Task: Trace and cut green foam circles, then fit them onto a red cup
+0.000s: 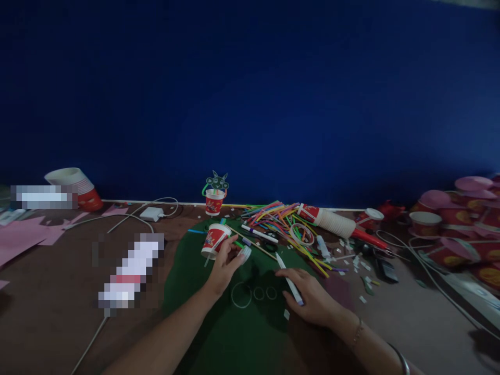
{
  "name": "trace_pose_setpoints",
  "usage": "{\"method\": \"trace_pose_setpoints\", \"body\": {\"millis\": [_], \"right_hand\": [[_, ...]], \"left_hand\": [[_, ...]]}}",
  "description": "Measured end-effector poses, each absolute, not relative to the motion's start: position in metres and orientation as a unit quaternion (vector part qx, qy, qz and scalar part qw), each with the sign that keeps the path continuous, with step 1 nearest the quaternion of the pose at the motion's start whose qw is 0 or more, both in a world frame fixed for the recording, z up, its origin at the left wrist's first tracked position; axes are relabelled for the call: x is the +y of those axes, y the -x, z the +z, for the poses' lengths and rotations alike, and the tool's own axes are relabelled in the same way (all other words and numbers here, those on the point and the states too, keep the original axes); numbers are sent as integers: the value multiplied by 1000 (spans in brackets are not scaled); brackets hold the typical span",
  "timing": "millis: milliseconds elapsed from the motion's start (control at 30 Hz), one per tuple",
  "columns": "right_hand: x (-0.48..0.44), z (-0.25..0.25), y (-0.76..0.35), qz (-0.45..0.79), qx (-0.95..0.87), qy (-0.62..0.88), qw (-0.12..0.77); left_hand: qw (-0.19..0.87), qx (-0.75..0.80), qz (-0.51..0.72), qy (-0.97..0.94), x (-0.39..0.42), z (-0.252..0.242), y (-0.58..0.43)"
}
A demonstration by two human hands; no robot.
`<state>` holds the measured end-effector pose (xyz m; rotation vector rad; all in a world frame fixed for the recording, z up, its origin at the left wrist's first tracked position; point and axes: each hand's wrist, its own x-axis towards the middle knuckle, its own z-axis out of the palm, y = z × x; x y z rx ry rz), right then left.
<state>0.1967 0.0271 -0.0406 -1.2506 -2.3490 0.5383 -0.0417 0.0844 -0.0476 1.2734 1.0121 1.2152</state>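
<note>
My right hand (pixel 312 297) grips a white marker (pixel 288 280), its tip pointing up and away over dark green paper (pixel 195 323). On this paper are drawn a larger pale circle (pixel 241 295) and two smaller ones beside it. My left hand (pixel 224 265) has its fingers closed on a small whitish round thing (pixel 246 254) whose kind I cannot make out. Just behind that hand a red and white paper cup (pixel 214 239) lies tilted, with straws at it. A purple-banded marker (pixel 260 233) and a thin stick (pixel 261 247) lie ahead.
At the back stands a decorated cup (pixel 214 203) with a dark animal-faced cutout. Colourful straws (pixel 273 216), a tape roll (pixel 301 234) and a stack of cups (pixel 332 224) lie right of centre, among paper scraps. A white charger (pixel 152 213) and cables are on the left.
</note>
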Motion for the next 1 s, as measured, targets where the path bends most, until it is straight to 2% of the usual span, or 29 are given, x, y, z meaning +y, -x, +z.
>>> {"method": "trace_pose_setpoints", "body": {"millis": [333, 733, 1000], "right_hand": [[41, -57, -184, 233, -838, 423, 255], [70, -64, -162, 314, -812, 371, 323], [86, -66, -158, 379, -780, 354, 349]], "left_hand": [[609, 399, 505, -463, 86, -57, 41], [535, 430, 509, -519, 77, -41, 35], [525, 479, 553, -435, 70, -55, 25]]}}
